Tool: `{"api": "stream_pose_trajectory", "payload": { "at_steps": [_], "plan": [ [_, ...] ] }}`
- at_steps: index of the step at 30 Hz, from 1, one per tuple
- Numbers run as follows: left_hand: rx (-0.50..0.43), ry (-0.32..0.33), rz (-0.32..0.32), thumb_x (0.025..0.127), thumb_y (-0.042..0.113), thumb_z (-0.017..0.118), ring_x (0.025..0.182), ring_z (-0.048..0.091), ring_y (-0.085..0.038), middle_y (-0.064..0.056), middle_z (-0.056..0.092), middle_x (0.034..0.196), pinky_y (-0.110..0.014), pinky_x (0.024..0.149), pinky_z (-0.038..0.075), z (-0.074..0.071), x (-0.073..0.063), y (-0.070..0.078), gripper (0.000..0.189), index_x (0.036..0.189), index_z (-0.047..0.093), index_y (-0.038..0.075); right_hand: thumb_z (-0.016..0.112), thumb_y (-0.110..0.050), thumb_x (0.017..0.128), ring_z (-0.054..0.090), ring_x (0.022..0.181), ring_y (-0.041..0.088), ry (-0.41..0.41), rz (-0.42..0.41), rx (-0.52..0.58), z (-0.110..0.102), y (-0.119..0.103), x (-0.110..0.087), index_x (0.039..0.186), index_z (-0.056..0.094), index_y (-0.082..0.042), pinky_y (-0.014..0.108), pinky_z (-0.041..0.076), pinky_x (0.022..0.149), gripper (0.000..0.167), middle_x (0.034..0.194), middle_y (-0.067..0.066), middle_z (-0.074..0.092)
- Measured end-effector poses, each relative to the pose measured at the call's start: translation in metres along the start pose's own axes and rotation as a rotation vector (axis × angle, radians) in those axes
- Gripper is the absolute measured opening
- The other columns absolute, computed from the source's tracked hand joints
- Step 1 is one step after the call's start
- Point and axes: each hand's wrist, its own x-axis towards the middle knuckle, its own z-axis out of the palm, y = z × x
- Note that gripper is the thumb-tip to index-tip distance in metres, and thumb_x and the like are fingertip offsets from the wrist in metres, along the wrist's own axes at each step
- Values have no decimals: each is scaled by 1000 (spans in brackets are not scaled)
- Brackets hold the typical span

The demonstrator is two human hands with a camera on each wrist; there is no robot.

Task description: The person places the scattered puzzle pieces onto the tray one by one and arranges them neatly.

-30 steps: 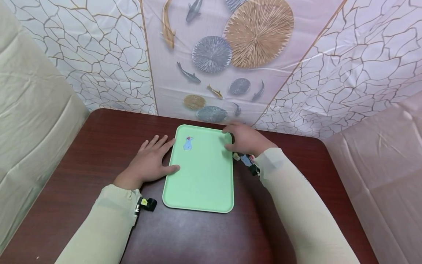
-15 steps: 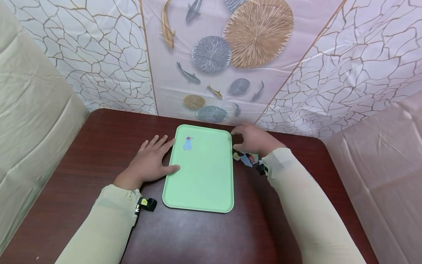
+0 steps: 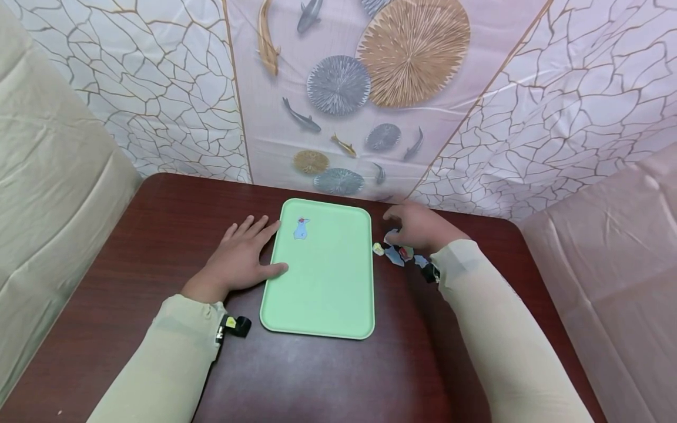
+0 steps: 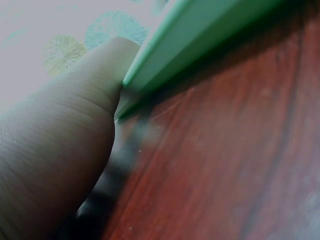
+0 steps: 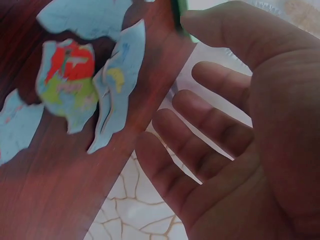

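A light green tray (image 3: 319,282) lies on the table, with one blue puzzle piece (image 3: 300,229) near its far left corner; the piece has a small red patch on top. My left hand (image 3: 235,258) rests at the tray's left edge, fingers spread and thumb over the rim. In the left wrist view the thumb (image 4: 65,120) touches the tray's edge (image 4: 200,40). To the right of the tray, my right hand (image 3: 420,227) hovers by several loose puzzle pieces (image 3: 394,256), partly covering them. The right wrist view shows its palm holding nothing, near a red-and-green piece (image 5: 70,85) and a blue piece with a yellow mark (image 5: 120,75).
The dark reddish-brown table (image 3: 317,382) has rounded far corners. A patterned curtain (image 3: 338,158) hangs right behind its far edge. Beige cloth (image 3: 53,176) hangs along the left side, and more cloth (image 3: 608,264) on the right.
My right hand has moved off the tray's right edge, rightward over the loose pieces, which show more now. The left hand, the tray and the piece on it stay put.
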Motion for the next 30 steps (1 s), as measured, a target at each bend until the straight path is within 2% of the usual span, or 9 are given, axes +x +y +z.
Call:
{"api": "stream_pose_trajectory", "payload": {
  "at_steps": [6,12,21,30],
  "plan": [
    [1,2,-2,99,72,71,177,7,-47,-14,18,190,-72,139,6,0,1,0,105,182,24,26,78,-25,99,69,127,33,-34,51,16,-1,11,-5,145,72,-4,56,56,116,51,142,13,74],
    [-6,1,-3,99,74,70,177,7,-46,-14,18,190,-73,139,6,0,1,0,106,182,25,27,83,-26,96,69,112,31,-35,72,-11,0,22,-8,141,74,-3,53,59,105,52,135,15,77],
    [-6,-4,-7,99,73,71,177,7,-46,-14,18,190,-72,140,6,0,1,0,106,182,25,27,87,-32,94,68,103,29,-69,185,3,4,24,-10,141,73,-4,49,60,96,57,127,14,76],
    [-9,-3,-9,99,73,71,177,6,-45,-13,18,190,-72,140,5,0,1,0,106,182,25,27,89,-32,93,68,100,28,-72,201,6,10,29,-6,137,74,-5,48,59,95,54,120,12,77]
  ]
}}
